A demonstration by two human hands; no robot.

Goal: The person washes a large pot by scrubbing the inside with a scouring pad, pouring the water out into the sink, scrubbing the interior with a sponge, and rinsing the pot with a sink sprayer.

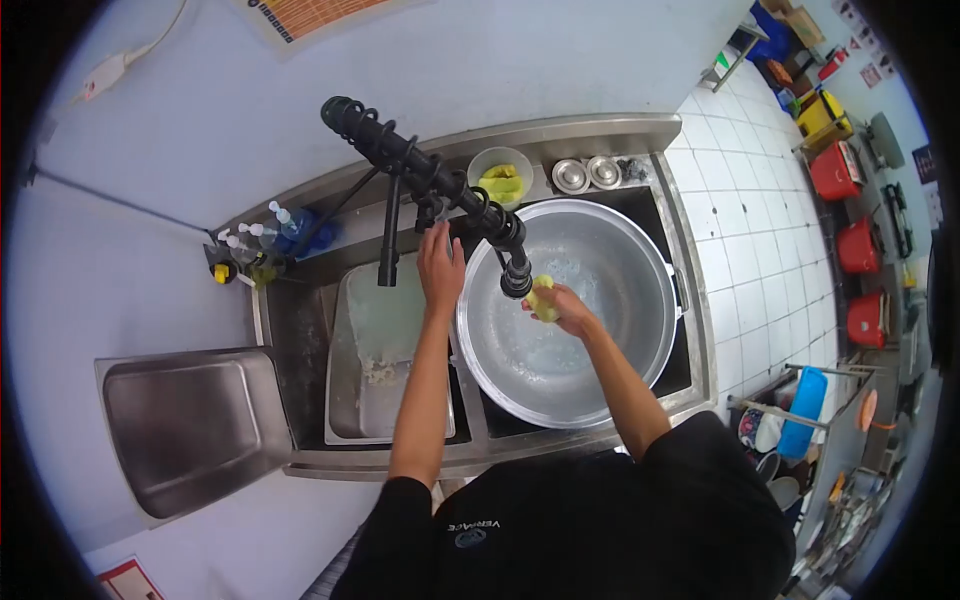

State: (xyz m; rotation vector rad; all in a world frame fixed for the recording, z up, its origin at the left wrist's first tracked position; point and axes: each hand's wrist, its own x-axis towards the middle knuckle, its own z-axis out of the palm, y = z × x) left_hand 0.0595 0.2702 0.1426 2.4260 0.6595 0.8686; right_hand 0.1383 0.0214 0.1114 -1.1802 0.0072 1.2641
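Sponge in the right hand, at the spout over the pot

I find the sponge [543, 300] above the large metal pot [620, 385], just beside the mouth of the black spout [516, 283]. The right hand [570, 310] is closed around it. The left hand [440, 268] is raised at the tap's body; I cannot tell whether its fingers grasp anything there. Nor can I confirm running water.

The pot sits in the sink's right basin, its rim near the unit's right edge. Behind it, along the back edge, I note a bowl [483, 163] holding yellow-green pieces, then two round metal pieces [587, 174]. In the left basin lies a metal tray [345, 425] with a pale sheet [385, 320]. Pump bottles [300, 228] stand at the back left corner.

In my judgement, this hold wants a secure but light pinch, with the sponge inside the pot's rim and the knuckles clear of the spout. A steady left hand at the tap would limit swing.
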